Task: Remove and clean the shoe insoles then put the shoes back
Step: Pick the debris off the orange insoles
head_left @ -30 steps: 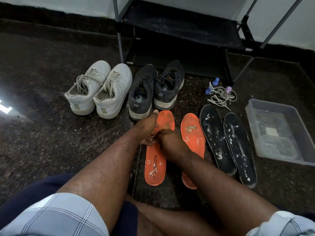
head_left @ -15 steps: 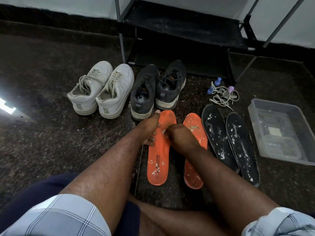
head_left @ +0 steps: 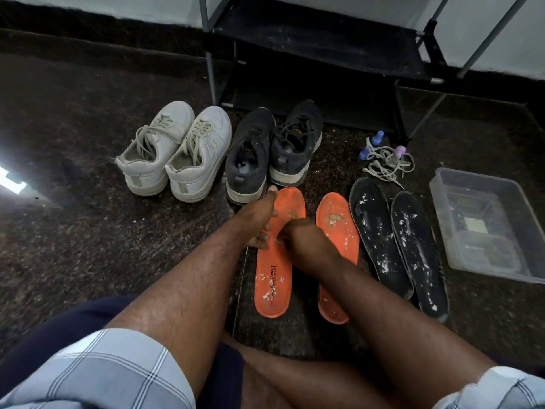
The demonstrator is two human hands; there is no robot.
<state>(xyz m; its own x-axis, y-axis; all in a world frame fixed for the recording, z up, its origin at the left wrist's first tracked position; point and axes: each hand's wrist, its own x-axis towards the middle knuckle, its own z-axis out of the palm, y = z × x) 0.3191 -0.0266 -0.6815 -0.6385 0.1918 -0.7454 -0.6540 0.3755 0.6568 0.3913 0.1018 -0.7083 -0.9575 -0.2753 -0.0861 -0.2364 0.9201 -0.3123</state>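
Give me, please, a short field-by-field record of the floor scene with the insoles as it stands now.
setting: dark floor in front of a black shoe rack
shoes: white pair and dark pair, side by side
insoles: two orange insoles, two black insoles, all flecked with white bits
left hand: rests on the left orange insole, thumb out
right hand: fingers curled down onto the same insole
other: clear plastic tub, loose laces

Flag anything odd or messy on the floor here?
All four insoles, two orange and two black, are flecked with whitish debris. A loose tangle of laces lies by the rack. Both shoe pairs stand neatly; nothing looks spilled.
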